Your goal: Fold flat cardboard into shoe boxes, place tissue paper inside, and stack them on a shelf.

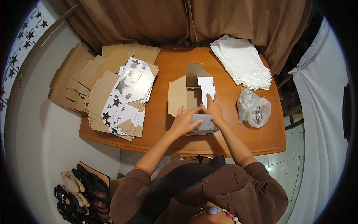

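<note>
An unfolded-top cardboard box (177, 98) stands on the table in front of me, brown inside and white with dark stars outside. Its far, left and right flaps are raised or spread outward. My left hand (183, 121) is at the near left corner, fingers over the rim and thumb against the near flap (202, 117), gripping it. At the near right corner my right hand (213, 110) holds the right side, its thumb toward the opening and its fingers beside the white right flap (207, 89). Part of the box's near side is hidden by my hands.
Flat cardboard box blanks (97, 89), some star-printed (121, 102), pile up at the left of the wooden table (164, 143). White sheets (242, 63) lie at the far right, with a clear plastic bag (255, 108) nearer me. Shoes (80, 190) stand at the lower left.
</note>
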Demonstrator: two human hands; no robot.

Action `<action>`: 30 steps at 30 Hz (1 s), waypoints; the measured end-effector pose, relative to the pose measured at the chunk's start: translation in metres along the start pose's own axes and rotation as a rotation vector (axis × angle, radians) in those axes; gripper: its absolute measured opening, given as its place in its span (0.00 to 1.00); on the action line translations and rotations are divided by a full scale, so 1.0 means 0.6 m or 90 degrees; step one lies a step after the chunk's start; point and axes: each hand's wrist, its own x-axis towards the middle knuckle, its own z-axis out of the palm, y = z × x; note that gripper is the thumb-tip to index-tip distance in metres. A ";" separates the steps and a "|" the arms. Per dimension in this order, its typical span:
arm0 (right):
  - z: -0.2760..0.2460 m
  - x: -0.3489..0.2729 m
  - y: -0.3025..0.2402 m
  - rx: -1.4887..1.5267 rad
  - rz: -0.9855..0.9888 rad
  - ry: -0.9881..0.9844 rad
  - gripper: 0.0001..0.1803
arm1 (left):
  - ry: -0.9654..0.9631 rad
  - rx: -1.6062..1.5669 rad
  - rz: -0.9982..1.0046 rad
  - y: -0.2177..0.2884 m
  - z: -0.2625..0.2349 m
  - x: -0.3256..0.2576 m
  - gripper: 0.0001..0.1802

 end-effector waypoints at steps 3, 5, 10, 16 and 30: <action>0.002 -0.006 0.004 0.021 -0.026 0.009 0.37 | 0.171 0.026 0.003 -0.006 0.026 0.014 0.33; -0.002 -0.009 -0.001 0.020 -0.023 0.007 0.37 | 0.252 0.200 0.069 -0.009 0.040 0.028 0.29; -0.012 -0.007 -0.010 0.018 -0.007 0.013 0.36 | 0.108 0.240 -0.023 -0.021 0.061 0.052 0.19; -0.004 -0.003 -0.007 0.022 -0.014 0.038 0.35 | 0.085 0.187 -0.066 -0.036 0.057 0.051 0.23; -0.014 -0.002 -0.006 0.011 -0.031 0.027 0.36 | 0.040 0.148 -0.191 -0.029 0.055 0.049 0.20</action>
